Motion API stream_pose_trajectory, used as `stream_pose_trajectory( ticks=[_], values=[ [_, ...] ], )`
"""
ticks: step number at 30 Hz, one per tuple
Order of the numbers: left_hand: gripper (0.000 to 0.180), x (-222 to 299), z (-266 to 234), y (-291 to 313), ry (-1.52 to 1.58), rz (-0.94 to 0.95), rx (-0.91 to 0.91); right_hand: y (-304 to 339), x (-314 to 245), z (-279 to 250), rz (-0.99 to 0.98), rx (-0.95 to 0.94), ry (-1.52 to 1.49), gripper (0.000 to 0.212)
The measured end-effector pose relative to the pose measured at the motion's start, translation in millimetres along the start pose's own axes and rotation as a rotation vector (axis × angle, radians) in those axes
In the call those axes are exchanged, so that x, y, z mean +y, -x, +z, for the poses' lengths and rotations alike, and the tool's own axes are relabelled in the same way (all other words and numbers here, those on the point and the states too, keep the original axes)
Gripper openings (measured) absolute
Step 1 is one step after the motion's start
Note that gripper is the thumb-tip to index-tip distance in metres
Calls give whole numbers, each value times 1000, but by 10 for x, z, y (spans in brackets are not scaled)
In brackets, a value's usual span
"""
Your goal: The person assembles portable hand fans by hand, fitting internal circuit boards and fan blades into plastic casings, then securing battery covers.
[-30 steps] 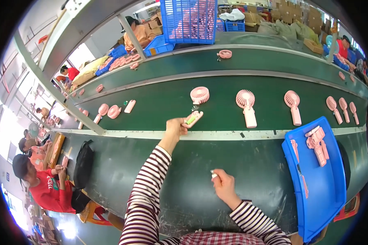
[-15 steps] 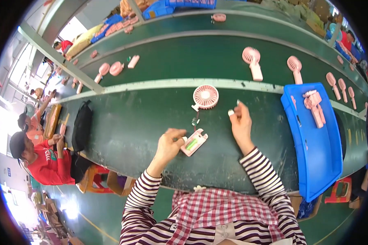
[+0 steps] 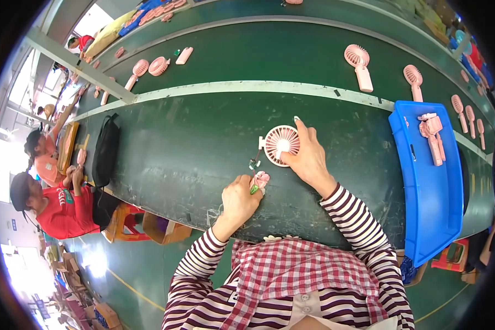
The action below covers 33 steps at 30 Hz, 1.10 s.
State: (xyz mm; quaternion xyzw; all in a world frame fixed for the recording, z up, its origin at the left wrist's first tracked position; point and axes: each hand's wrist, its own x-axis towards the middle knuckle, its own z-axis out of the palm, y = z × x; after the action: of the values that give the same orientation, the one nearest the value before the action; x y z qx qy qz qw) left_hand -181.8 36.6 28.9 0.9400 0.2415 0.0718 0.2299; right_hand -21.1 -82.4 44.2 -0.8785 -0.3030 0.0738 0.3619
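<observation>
My right hand [image 3: 309,159] grips the round pink fan head [image 3: 280,142] by its right side, thumb over the grille and fingers along the rim. A small green circuit board [image 3: 253,164] dangles on thin dark wires between the fan head and the handle part. My left hand [image 3: 240,199] is closed around the pink handle shell [image 3: 262,179]; a bit of its green insert peeks out beside the fingers, and the rest is covered by the hand.
A blue bin [image 3: 432,203] with pink fan parts [image 3: 433,135] stands at the right. Beyond the pale rail [image 3: 231,87] lie several pink handheld fans [image 3: 359,66]. A black pouch [image 3: 105,151] rests at the left, near a co-worker in red [image 3: 60,206].
My right hand has come down onto the fan head and turned it slightly. My left hand has closed over the handle shell and tilted it. The whole view has shifted a little.
</observation>
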Motion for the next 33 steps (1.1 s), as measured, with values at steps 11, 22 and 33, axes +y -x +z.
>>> stream_pose_trajectory(
  ticks=[11,22,33],
  values=[
    [46,211,83,-144,1563,-339,-756,53,346,-821,33,32,-1143,51],
    [25,564,239,-194,1495,-455,-653,63,437,-838,217,-147,-1222,26],
    [26,790,206,-123,1356,-299,-721,-24,433,-472,2,-105,-832,21]
  ],
)
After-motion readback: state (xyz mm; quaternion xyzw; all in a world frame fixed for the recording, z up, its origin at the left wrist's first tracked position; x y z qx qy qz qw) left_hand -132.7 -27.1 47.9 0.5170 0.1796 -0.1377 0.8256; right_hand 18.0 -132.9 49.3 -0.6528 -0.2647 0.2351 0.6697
